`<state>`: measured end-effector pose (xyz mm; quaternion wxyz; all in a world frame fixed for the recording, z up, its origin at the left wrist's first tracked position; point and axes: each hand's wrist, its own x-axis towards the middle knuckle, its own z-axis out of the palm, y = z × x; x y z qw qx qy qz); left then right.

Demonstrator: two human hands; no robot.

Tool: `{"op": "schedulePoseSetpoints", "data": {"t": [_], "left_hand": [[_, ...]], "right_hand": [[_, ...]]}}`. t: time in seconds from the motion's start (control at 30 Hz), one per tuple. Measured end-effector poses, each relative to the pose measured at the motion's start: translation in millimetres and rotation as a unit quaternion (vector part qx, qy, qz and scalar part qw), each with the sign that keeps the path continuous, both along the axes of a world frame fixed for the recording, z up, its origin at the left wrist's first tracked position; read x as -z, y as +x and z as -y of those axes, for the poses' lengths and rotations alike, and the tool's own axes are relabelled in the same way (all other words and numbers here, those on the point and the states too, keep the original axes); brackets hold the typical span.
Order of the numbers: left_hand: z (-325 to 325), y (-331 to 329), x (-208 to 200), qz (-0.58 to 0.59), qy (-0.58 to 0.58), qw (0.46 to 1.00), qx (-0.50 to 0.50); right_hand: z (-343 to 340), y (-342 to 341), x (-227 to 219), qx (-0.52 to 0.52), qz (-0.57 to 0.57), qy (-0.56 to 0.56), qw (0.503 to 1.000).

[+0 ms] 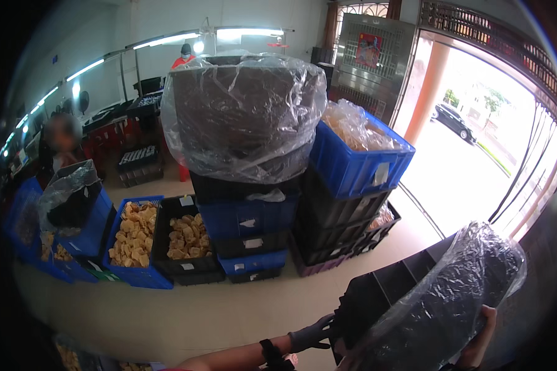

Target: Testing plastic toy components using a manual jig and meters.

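At the lower right, a black plastic crate (393,287) is tilted, with a clear plastic bag (439,309) drawn over its open side. My left hand (310,334), in a grey glove, grips the crate's near left corner; some fingertips are hidden behind it. A dark band circles that wrist. On the opposite side, my right hand (480,337) holds the crate's edge through the bag, fingers curled at the rim. Whatever the crate contains does not show.
Ahead stands a tall stack topped by a bag-covered dark crate (244,117). Beside it a blue crate (362,161) sits on black ones. Leftward are a blue bin (133,241) and a black bin (185,241) of tan pieces. People are farther back; a doorway opens at right.
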<state>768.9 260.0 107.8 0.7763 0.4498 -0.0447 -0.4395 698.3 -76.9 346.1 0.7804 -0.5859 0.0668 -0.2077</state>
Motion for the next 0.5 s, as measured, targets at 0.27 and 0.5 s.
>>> {"op": "schedulePoseSetpoints", "data": {"t": [0.27, 0.5], "left_hand": [[-17, 52, 17, 0.212, 0.029, 0.976, -0.030], [-22, 149, 51, 0.399, -0.015, 0.912, -0.092]], "right_hand": [[-36, 103, -14, -0.030, -0.082, 0.071, 0.994], [-152, 149, -131, -0.021, -0.030, -0.073, 0.997]]}}
